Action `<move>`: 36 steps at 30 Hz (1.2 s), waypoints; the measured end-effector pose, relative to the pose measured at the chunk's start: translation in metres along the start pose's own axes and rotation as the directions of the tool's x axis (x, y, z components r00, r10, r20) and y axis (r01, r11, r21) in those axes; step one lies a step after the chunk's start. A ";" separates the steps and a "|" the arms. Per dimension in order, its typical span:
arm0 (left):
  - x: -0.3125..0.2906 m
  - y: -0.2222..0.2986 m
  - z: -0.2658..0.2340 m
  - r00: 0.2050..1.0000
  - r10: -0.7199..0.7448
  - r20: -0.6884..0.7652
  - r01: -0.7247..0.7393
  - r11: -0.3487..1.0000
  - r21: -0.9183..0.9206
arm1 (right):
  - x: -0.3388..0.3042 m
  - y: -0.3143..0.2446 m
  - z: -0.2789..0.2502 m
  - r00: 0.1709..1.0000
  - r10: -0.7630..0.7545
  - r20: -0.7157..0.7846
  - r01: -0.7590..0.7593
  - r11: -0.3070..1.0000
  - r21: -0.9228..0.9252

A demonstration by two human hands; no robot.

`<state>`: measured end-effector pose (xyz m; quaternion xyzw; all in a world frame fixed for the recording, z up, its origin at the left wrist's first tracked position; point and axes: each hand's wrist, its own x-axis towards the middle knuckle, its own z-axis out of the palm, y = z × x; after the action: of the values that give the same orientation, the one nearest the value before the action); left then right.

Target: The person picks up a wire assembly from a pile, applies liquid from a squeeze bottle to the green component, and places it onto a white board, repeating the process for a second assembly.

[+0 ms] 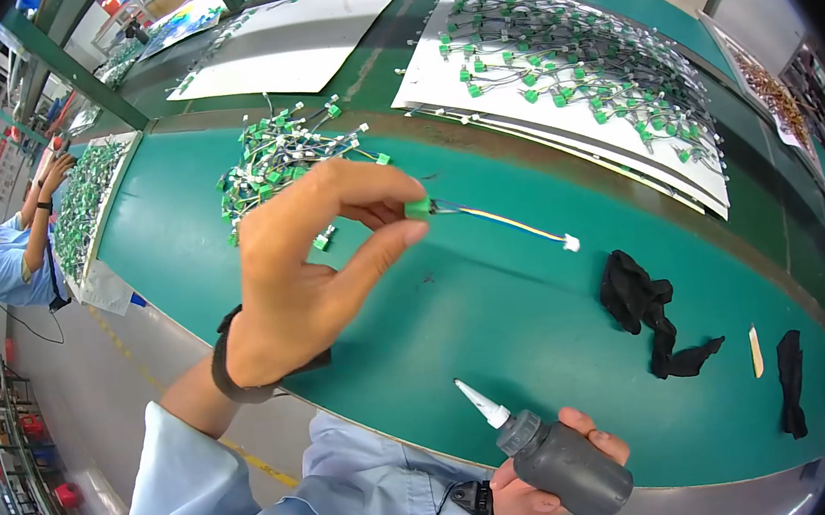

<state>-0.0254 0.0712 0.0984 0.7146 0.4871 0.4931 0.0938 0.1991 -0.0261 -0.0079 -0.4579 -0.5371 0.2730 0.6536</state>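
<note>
Between thumb and forefinger, my left hand (297, 260) pinches the green block of a wire connector (417, 208). Its thin blue, yellow and dark wires stretch to the right above the table and end in a small white plug (571, 242). My right hand (528, 497), low at the table's front edge, is wrapped round a dark grey squeeze bottle (571, 472). The bottle's white nozzle (481, 403) has a dark tip and points up and to the left. Behind my left hand lies a heap of similar green and white wire connectors (285, 145), partly hidden by it.
On the green table (503, 349), black cloth scraps (638, 299) and a small wooden stick (756, 352) lie at right. Beyond, a white board (518, 111) carries many connectors beside a mostly bare white sheet (290, 44). A co-worker (14, 249) handles a connector-covered board (90, 206) at far left.
</note>
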 end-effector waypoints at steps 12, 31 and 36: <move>-0.003 0.003 -0.004 0.930 0.357 0.082 -0.367 0.908 0.203 | 0.003 0.003 0.006 0.997 -0.067 -0.026 0.065 0.996 -0.063; 0.120 -0.132 0.021 0.893 -0.334 0.303 0.402 0.893 -0.200 | 0.001 0.002 0.001 0.995 0.090 0.040 -0.097 0.971 0.218; 0.150 -0.172 0.043 0.787 -0.549 0.280 0.605 0.774 -0.184 | 0.006 -0.011 0.003 0.969 0.224 0.100 -0.246 0.894 0.375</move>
<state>-0.0897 0.2920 0.0635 0.5583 0.6008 0.4218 0.3864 0.1969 -0.0248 0.0053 -0.3746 -0.4313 0.4624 0.6781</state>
